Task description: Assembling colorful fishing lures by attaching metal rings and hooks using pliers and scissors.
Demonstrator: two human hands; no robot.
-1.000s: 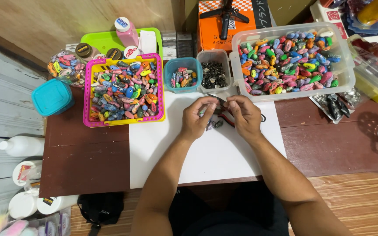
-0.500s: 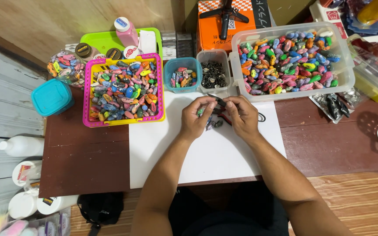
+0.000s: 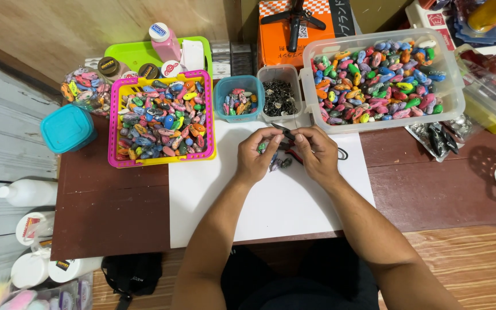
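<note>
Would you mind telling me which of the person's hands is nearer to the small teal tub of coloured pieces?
Left. The left hand lies just below the teal tub; the right hand is farther off, below and to the tub's right.

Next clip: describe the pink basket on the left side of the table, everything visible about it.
The pink basket is a rectangular tray that looks like plastic, with slotted pink walls and a yellow rim or liner showing along its upper and lower right edges. It sits flat on the dark brown table, its right edge at the white sheet. It is heaped with small multicoloured oval pieces. A teal lidded tub stands left of it, a lime green tray behind. Neither hand touches it.
</note>
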